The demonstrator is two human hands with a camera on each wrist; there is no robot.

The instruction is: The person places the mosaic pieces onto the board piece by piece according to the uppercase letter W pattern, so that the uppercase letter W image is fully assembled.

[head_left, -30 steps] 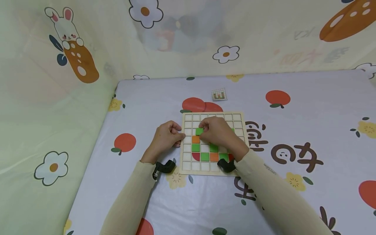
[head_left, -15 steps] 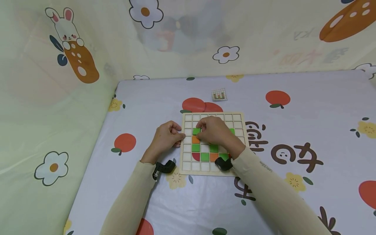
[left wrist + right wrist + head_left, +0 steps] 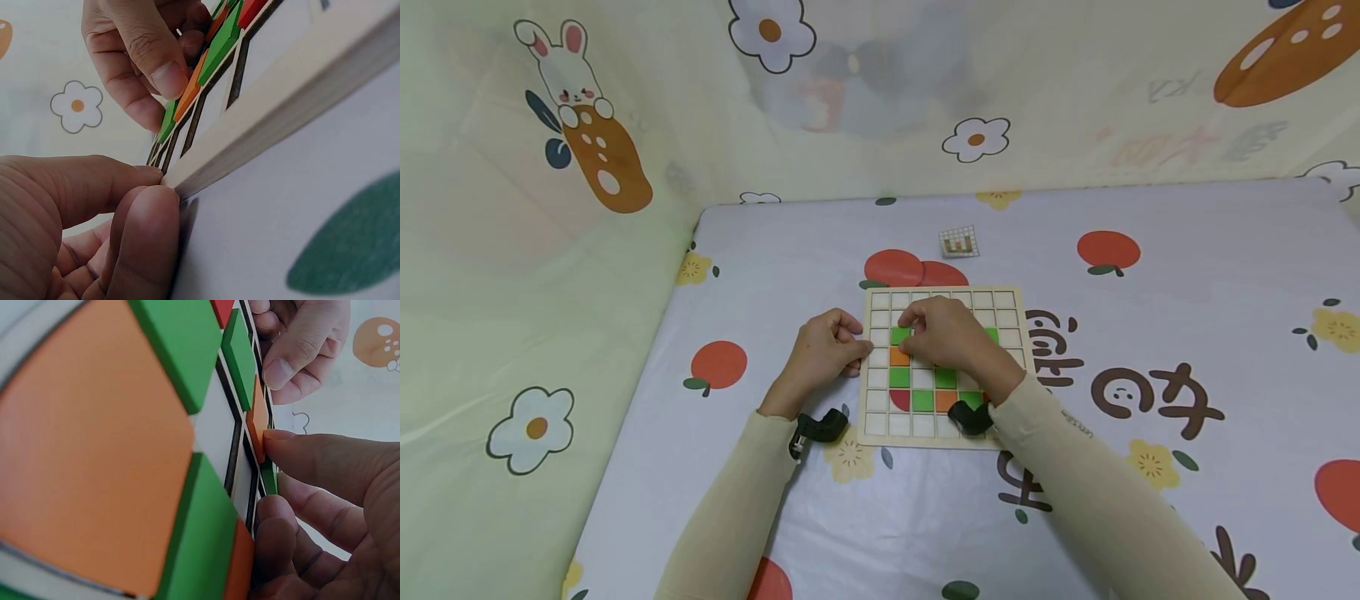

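Note:
A wooden grid board lies flat, with green, orange and red tiles in some cells. My left hand pinches the board's left edge between thumb and forefinger, as the left wrist view shows at the pale rim. Over the upper-left cells, my right hand holds a green square tile by opposite sides, low in its cell. Its thumb overlaps the orange tile just below. Further down that column are another green tile and a red rounded piece. The right hand hides several middle cells.
Beyond the board lies a small card with a grid pattern. Black wrist cameras sit at both cuffs, the right one overlapping the board's lower cells. A printed cloth covers the table, and a patterned sheet rises behind it.
My right hand has shifted slightly left with the green tile, which now sits squarely in line above the orange one. The left hand has stayed at the board's edge.

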